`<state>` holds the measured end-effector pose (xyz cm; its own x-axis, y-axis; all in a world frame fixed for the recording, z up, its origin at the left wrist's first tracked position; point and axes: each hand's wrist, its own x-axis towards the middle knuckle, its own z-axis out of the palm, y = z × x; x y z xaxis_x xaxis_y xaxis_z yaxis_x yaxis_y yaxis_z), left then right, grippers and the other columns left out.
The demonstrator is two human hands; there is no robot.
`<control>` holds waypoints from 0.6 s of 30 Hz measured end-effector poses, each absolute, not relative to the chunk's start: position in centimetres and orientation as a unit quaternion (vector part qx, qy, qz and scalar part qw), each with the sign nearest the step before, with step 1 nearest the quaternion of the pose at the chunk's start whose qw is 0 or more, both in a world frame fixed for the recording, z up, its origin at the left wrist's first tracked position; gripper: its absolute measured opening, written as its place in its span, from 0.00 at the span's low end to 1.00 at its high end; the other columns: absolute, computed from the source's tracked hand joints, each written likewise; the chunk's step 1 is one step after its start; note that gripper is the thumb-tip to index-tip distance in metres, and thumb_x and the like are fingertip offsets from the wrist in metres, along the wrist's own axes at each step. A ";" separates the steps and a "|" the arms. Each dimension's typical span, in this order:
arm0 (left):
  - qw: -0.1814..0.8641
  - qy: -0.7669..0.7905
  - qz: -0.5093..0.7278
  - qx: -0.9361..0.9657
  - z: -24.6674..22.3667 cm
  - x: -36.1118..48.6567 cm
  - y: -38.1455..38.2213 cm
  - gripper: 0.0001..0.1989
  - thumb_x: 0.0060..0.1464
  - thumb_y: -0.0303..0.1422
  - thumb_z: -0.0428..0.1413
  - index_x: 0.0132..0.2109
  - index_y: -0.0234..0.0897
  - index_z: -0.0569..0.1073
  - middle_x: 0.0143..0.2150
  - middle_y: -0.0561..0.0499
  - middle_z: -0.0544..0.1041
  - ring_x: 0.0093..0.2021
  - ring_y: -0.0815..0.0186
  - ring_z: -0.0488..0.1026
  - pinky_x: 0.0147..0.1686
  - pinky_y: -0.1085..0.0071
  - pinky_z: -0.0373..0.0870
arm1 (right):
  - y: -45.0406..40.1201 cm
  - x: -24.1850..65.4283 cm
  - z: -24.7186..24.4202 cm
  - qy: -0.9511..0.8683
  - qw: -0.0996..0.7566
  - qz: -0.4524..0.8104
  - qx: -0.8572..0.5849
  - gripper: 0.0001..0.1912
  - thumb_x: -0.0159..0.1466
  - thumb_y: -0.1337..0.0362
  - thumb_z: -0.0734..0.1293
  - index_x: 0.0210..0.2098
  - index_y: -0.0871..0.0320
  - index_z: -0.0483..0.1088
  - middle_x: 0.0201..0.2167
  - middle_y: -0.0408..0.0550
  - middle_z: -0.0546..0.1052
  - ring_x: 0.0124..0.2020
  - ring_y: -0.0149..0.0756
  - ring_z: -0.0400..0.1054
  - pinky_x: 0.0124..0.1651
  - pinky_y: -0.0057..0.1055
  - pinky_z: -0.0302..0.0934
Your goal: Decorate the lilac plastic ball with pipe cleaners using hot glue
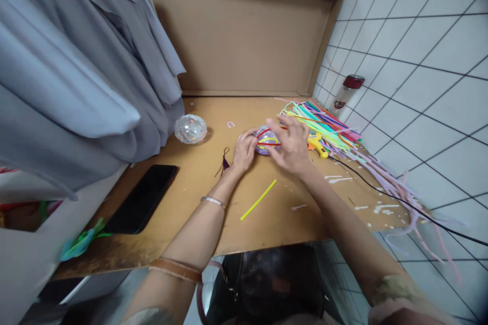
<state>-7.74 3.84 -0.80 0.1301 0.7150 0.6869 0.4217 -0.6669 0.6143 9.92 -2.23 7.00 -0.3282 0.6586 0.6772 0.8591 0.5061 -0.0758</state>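
Note:
A purple-patterned ball [261, 151] with a yellow loop on its face sits at the middle of the table. My left hand [244, 150] grips its left side, thumb near the end of a red pipe cleaner [268, 144] that runs across the ball. Over the ball's right side, my right hand [293, 146] has its fingers spread apart, touching or close to the red strand; its fingertips are slightly blurred. A yellow pipe cleaner [258, 199] lies straight on the table below. Left of my hands rests a dark tassel [225, 162].
A clear ball [190, 129] stands at left, above a black phone [143, 199]. A yellow glue gun [318, 145] with a black cord lies beside a pile of coloured pipe cleaners [324, 124]. Behind are a cardboard panel [244, 35] and a red-capped bottle [345, 94]; grey cloth [95, 61] hangs left.

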 end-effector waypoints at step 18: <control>0.198 0.341 0.582 0.711 -0.2 -7.5 2.4 0.26 0.68 0.51 0.41 0.40 0.38 0.75 0.55 0.39 0.78 0.57 0.57 0.74 0.61 0.57 0.68 | -0.5 9.4 4.3 -0.813 0.333 -0.041 -0.476 0.17 0.72 0.64 0.58 0.47 0.56 0.79 0.43 0.54 0.80 0.42 0.42 0.72 0.45 0.35 0.62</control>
